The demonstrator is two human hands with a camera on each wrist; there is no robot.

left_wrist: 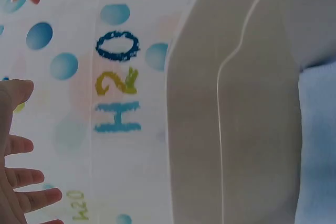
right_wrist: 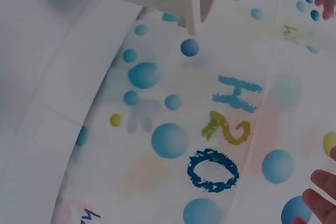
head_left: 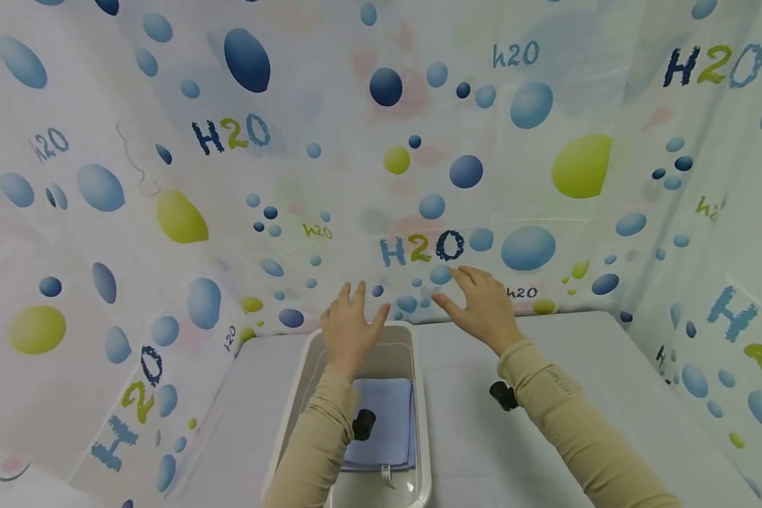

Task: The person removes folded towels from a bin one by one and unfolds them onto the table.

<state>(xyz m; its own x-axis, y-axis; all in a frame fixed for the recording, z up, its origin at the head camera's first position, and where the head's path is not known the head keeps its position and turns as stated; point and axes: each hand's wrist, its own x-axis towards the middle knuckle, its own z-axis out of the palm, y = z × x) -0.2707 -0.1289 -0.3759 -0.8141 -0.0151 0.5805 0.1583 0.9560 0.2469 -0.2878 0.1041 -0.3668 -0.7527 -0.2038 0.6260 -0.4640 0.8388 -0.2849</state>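
Note:
My left hand [head_left: 349,335] is raised above the far part of a whitish plastic tub [head_left: 423,423], fingers spread and holding nothing. To the right of the tub, over the table, my right hand [head_left: 485,310] hovers with its fingers apart and nothing in them. The palms roughly face each other across a gap. Inside the tub lies a folded light-blue cloth [head_left: 384,402] with a small white tag [head_left: 387,475]; my left forearm hides part of it. In the left wrist view, the cloth [left_wrist: 317,145] shows at the right edge, apart from the hand.
A white-covered table [head_left: 482,451] bears the tub. Behind and at both sides hangs a white curtain [head_left: 343,183] printed with blue and green bubbles and H2O lettering. A dark camera mount [head_left: 504,396] sits at the right wrist, another [head_left: 364,425] at the left.

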